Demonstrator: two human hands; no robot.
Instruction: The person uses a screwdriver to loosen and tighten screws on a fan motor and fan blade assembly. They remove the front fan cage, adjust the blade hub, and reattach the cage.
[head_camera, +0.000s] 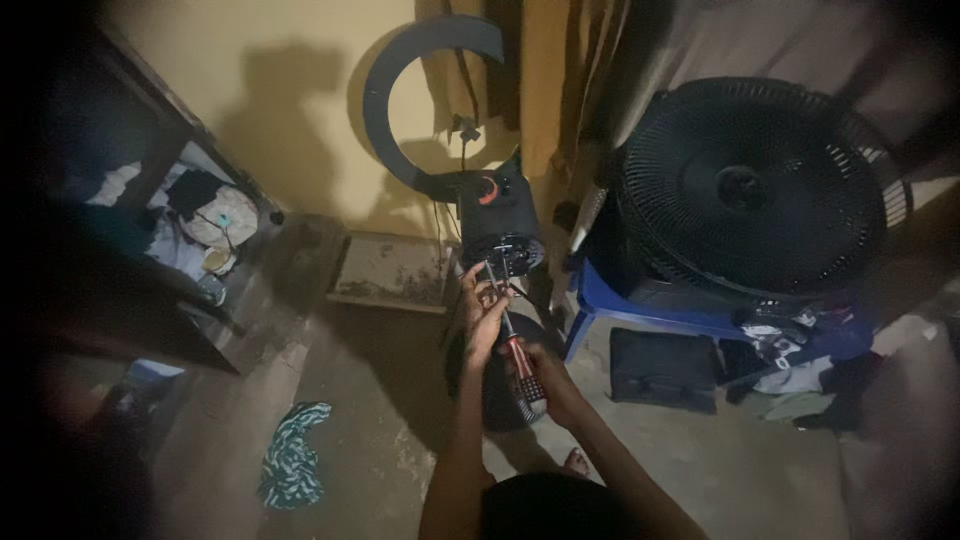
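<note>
A dim room with a bare concrete floor (380, 440). At centre the right hand (545, 385) grips a red-handled screwdriver (515, 355), its tip at the black motor housing (500, 225); the left hand (485, 305) pinches its shaft. The tool looks stiff and light, best held by the handle

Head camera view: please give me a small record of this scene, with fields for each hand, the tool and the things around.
left hand: left hand touches the shaft near the tip
right hand: right hand holds the handle
tool: red-and-black-handled screwdriver, tip at the black fan motor housing
right side: round black fan grille on a blue plastic stool
floor: green patterned cloth
</note>
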